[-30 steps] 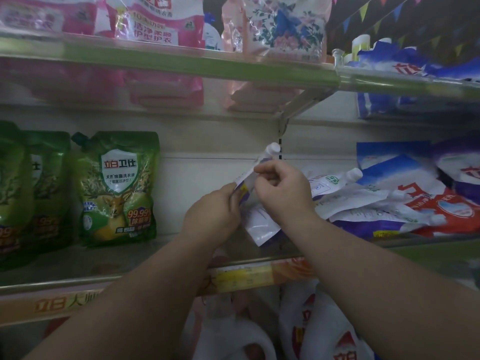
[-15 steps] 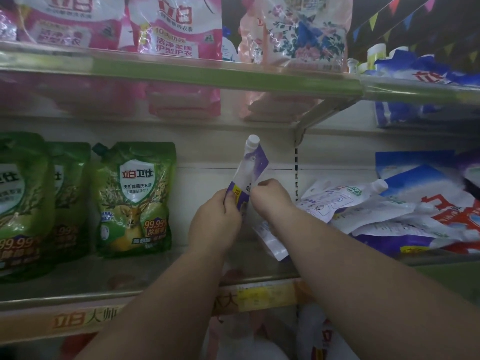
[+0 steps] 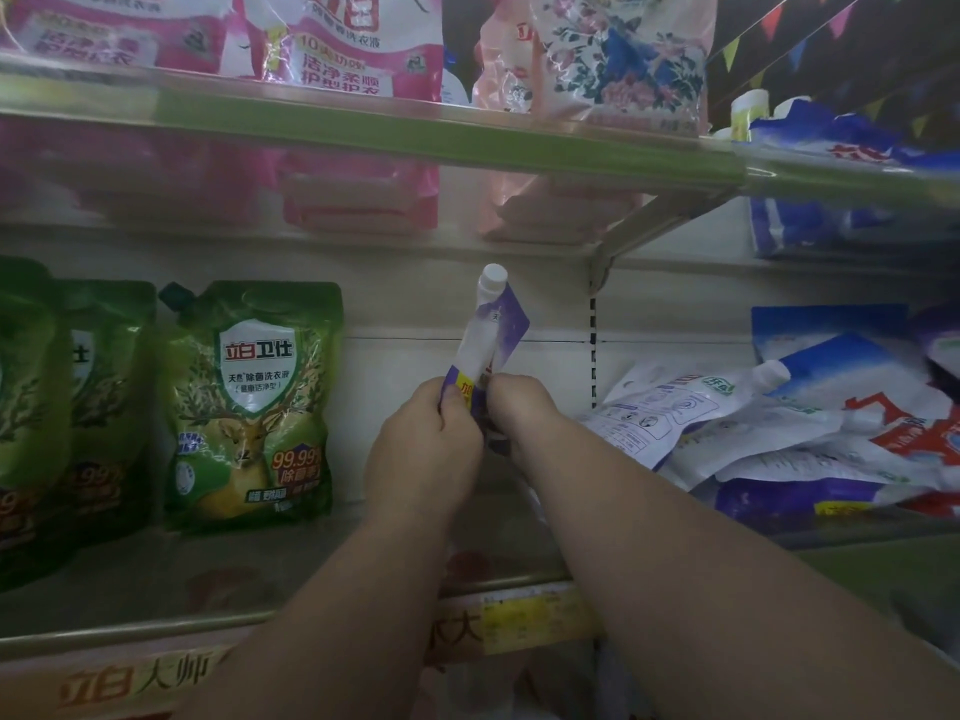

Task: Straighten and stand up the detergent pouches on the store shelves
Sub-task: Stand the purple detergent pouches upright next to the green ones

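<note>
Both hands meet at the middle of the shelf: left hand (image 3: 423, 449) and right hand (image 3: 524, 407) curl side by side around the lower part of a slim purple-and-white plastic detergent pouch (image 3: 491, 330), holding it nearly upright, white cap on top, above the glass shelf board (image 3: 218, 579). Left of that pouch stands a green deer-printed pouch (image 3: 249, 407), upright. Right of it, a heap of white, blue and purple pouches (image 3: 769, 433) lies flat and jumbled on the shelf.
</note>
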Demonstrator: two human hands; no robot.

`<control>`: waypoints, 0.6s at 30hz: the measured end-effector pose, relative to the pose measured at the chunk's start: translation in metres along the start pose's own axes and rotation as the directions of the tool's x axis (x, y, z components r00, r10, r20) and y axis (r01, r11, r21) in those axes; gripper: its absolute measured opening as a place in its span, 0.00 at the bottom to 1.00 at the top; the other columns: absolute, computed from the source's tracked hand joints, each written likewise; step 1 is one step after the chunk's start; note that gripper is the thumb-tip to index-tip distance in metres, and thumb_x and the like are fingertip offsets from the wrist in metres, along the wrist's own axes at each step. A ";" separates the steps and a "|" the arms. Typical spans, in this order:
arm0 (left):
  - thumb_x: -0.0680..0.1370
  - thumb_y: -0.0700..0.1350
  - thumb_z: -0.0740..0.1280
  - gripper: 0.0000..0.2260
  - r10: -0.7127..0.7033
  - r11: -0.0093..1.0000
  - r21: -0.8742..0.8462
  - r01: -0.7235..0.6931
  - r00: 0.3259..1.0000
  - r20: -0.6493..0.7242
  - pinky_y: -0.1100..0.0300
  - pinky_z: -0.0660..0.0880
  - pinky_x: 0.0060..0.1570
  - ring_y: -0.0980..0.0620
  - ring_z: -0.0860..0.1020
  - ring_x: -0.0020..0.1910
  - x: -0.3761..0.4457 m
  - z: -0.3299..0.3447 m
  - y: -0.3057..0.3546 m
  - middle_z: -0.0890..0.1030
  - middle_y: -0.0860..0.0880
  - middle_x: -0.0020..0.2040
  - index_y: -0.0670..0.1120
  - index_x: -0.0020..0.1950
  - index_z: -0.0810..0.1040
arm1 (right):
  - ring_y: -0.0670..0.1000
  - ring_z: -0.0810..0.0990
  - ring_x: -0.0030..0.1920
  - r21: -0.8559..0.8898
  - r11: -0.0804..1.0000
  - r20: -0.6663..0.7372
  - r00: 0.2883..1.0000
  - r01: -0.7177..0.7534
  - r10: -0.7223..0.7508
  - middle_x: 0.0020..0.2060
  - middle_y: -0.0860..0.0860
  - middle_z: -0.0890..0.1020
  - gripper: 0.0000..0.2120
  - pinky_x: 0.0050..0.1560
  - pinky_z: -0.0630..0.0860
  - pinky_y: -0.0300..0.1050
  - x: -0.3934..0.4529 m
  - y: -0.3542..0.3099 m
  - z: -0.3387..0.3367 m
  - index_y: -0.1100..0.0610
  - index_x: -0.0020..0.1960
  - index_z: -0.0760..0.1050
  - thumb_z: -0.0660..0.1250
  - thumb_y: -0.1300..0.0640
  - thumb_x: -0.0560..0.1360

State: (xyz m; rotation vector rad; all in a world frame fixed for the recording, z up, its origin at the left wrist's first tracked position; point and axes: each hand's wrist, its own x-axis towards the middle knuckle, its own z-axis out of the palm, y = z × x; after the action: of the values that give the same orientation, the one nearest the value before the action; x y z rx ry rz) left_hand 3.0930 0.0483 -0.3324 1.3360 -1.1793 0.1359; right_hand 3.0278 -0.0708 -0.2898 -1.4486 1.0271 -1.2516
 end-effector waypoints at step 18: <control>0.84 0.50 0.57 0.14 -0.217 0.961 -0.204 0.186 0.966 -0.141 0.49 0.74 0.46 0.44 0.78 0.43 0.002 -0.009 0.001 0.81 0.48 0.42 0.48 0.45 0.77 | 0.53 0.75 0.55 -0.375 0.893 0.254 0.954 0.249 -0.160 0.56 0.52 0.77 0.10 0.69 0.76 0.57 -0.004 0.011 0.008 0.48 0.50 0.73 0.55 0.53 0.86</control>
State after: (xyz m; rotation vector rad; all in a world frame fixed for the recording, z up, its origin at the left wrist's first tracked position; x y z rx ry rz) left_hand 3.0984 0.0552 -0.3286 1.2440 -0.8901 -0.0154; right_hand 3.0348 -0.0687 -0.3016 -2.0130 1.0416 -1.0294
